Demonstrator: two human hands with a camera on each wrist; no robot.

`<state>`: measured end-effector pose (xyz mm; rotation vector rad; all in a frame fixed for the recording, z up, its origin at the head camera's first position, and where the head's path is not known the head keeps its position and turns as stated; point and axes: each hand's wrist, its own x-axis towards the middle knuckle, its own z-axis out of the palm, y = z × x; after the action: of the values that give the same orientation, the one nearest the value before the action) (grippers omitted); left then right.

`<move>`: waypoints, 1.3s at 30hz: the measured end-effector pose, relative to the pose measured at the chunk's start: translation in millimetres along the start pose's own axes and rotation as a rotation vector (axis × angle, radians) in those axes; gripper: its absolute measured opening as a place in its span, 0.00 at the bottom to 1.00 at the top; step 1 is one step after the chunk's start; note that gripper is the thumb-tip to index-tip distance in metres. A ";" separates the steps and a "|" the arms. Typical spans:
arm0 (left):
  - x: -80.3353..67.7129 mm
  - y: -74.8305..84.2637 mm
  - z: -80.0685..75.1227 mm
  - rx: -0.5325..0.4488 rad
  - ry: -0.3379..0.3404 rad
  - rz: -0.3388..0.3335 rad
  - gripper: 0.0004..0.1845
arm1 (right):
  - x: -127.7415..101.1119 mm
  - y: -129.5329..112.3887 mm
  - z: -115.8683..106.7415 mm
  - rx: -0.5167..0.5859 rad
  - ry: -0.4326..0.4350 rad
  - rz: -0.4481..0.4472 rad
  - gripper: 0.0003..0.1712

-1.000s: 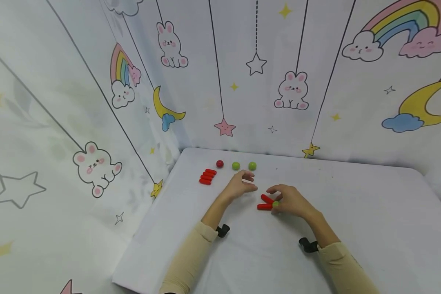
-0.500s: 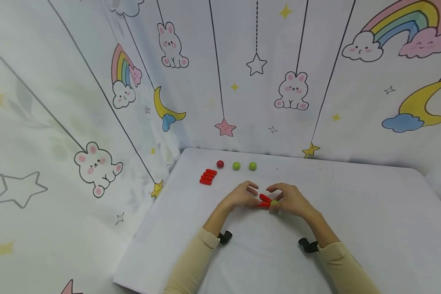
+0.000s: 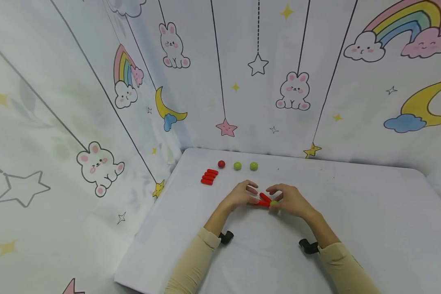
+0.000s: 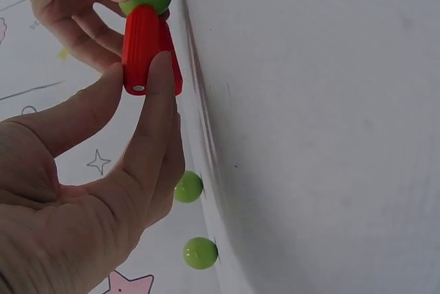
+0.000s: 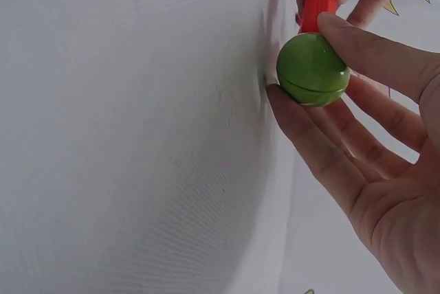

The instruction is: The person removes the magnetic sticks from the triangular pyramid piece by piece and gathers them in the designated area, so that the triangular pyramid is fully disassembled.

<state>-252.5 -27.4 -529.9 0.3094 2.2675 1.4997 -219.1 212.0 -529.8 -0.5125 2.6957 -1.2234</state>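
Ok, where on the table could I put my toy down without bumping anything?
The right side of the table, past the right hand, is bare, and so is the near strip between the two sleeves. It is crowded at the back left: a pile of red sticks, a red ball and two green balls. The left hand and the right hand fill the middle.
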 end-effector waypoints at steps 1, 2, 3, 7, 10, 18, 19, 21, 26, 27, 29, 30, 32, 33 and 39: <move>0.2 -0.3 -0.5 -0.006 0.005 -0.005 0.28 | 0.0 0.2 0.7 0.003 -0.001 0.002 0.32; 0.5 -0.6 -1.1 -0.010 0.010 -0.010 0.28 | 0.2 0.2 1.3 0.007 -0.003 -0.002 0.32; 0.8 -1.0 -1.7 -0.013 0.015 -0.015 0.28 | 0.4 0.1 1.9 0.013 -0.003 0.002 0.32; 1.5 -2.4 -5.0 -0.021 0.013 -0.029 0.28 | 1.5 -0.6 3.4 0.028 -0.019 0.009 0.33; 0.3 -3.9 -10.0 -0.008 0.015 -0.025 0.28 | 1.7 -2.0 2.5 0.023 -0.043 0.013 0.33; -6.5 -6.3 -38.1 -0.091 0.095 -0.045 0.30 | -2.3 -1.7 -8.3 -0.001 -0.049 0.027 0.34; -7.1 -6.1 -40.7 -0.100 0.097 -0.046 0.30 | -2.3 -1.5 -8.8 0.004 -0.052 0.032 0.34; -8.4 -5.4 -44.5 -0.113 0.093 -0.045 0.30 | -2.1 -1.2 -9.2 0.016 -0.064 0.032 0.34; -11.8 -3.4 -48.7 -0.095 0.094 -0.038 0.31 | -1.6 0.1 -7.9 0.023 -0.074 0.038 0.33; -13.2 -3.1 -50.0 -0.089 0.103 -0.037 0.31 | -1.5 0.9 -7.3 0.018 -0.076 0.032 0.33; -16.5 -3.0 -53.7 -0.067 0.125 -0.037 0.30 | -1.1 2.2 -6.3 0.012 -0.082 0.022 0.33; -18.2 -3.2 -56.1 -0.062 0.134 -0.035 0.30 | -0.9 2.8 -5.8 0.007 -0.083 0.016 0.33; -21.7 -4.3 -62.1 -0.060 0.150 -0.032 0.29 | -1.2 3.6 -5.5 0.001 -0.085 0.009 0.32; -23.4 -5.1 -65.3 -0.062 0.155 -0.031 0.30 | -1.3 3.9 -5.4 -0.002 -0.085 0.005 0.32; -30.9 -13.8 -89.8 -0.105 0.198 -0.013 0.29 | -2.7 3.4 -5.8 -0.003 -0.082 -0.008 0.32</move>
<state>-264.5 -119.4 -505.4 0.1202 2.3228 1.7027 -218.9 219.1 -528.6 -0.5615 2.6297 -1.1742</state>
